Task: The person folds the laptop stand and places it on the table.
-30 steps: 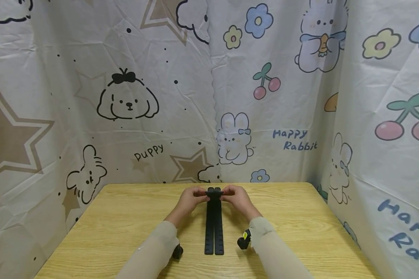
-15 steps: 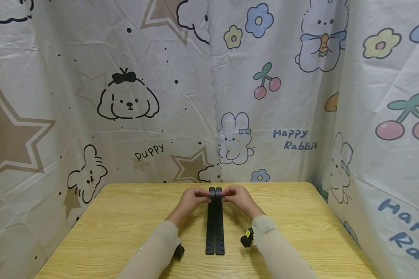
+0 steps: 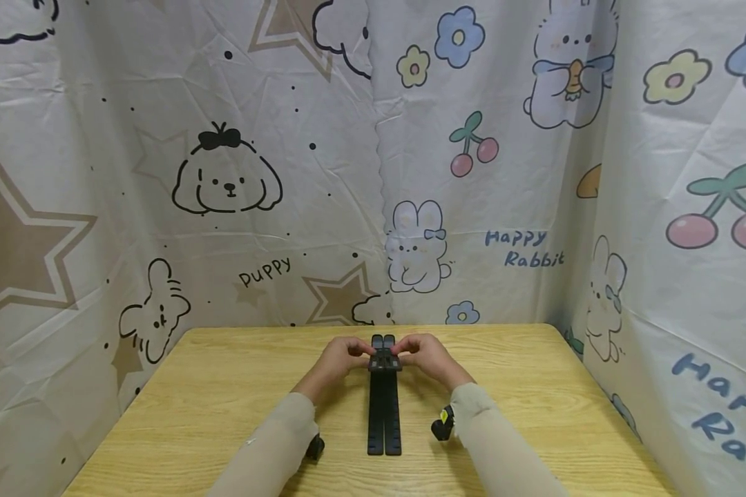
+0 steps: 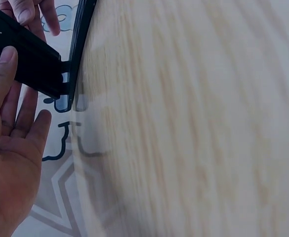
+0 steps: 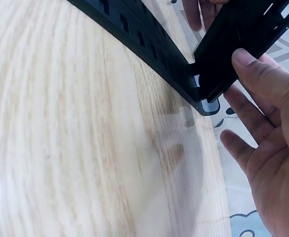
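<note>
1. My left hand [image 3: 338, 357] pinches the left side of the small black flap [image 3: 385, 360] with thumb and fingertips. In the left wrist view my thumb [image 4: 0, 74] lies on the flap [image 4: 23, 52] and the other fingers reach under it, loosely bent.

2. What changed: a moment ago the flap was up at the far tips of the strips. Now it sits lower and a bit closer to me, and the two round tips of the black strips [image 3: 384, 397] peek out beyond it. I think the flap is swinging on its hinge, so the stand is being folded or opened. I cannot tell which.

3. The two long black strips lie flat on the wooden table [image 3: 224, 407], side by side and touching. They lie between my two hands. Their long way runs straight away from me, with the near ends just past my sleeves. The flap lies across them, pointing left to right.

4. My right hand [image 3: 424, 354] pinches the right side of the flap the same way. In the right wrist view my thumb [image 5: 263, 74] presses on the flap [image 5: 243, 37], which tilts up from the strips [image 5: 144, 44]. My other fingers are only half curled under it.
</note>
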Demonstrator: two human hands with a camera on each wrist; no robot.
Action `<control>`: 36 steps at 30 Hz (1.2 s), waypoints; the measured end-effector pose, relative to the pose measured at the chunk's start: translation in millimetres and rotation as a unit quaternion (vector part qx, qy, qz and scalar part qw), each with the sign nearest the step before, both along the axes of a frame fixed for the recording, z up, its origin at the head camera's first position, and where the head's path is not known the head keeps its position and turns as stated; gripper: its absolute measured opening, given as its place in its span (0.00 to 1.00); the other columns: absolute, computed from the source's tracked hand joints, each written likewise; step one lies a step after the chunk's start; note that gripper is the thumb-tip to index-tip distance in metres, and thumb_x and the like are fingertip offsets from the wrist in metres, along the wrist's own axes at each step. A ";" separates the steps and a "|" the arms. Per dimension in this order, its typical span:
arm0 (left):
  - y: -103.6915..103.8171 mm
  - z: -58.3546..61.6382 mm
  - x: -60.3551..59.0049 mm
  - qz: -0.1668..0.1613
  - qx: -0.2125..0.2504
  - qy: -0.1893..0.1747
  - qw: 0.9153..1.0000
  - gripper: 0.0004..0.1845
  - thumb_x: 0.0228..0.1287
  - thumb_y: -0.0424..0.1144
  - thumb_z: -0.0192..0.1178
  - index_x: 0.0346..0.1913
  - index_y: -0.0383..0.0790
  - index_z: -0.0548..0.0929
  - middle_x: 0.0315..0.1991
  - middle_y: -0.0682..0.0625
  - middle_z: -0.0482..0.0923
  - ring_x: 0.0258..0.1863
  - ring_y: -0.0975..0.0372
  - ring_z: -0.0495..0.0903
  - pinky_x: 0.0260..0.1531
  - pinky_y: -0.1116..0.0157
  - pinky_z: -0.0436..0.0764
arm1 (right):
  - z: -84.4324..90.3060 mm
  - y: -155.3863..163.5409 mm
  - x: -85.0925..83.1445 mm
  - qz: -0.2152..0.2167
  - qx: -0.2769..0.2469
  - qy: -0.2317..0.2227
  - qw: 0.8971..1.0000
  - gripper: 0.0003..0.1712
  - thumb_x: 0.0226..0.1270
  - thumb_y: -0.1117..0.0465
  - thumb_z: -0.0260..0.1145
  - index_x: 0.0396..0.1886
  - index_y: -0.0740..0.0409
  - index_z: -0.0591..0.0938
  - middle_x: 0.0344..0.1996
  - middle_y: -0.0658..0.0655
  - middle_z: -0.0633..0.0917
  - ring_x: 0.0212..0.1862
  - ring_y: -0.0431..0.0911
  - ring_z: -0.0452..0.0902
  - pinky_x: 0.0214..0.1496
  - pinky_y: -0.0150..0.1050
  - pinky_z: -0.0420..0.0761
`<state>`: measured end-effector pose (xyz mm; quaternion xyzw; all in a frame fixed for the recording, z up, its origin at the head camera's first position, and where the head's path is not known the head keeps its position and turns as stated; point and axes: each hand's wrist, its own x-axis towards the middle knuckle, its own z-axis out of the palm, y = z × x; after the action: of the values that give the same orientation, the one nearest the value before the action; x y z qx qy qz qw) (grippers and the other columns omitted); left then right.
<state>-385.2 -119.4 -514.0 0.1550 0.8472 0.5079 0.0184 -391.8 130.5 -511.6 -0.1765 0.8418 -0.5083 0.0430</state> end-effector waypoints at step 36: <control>-4.6 -4.4 2.5 -0.111 -0.105 -0.004 0.988 0.15 0.48 0.29 0.80 0.38 0.47 0.88 0.47 0.56 0.82 0.56 0.58 0.77 0.68 0.46 0.70 | -12.1 -1.4 5.8 0.090 0.092 0.054 0.990 0.17 0.53 0.73 0.78 0.37 0.48 0.89 0.48 0.46 0.86 0.59 0.48 0.78 0.70 0.56 0.72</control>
<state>-382.7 -124.0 -518.3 0.2431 0.8734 0.4114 0.0939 -385.9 129.1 -523.7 -0.2738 0.8668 -0.4126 0.0594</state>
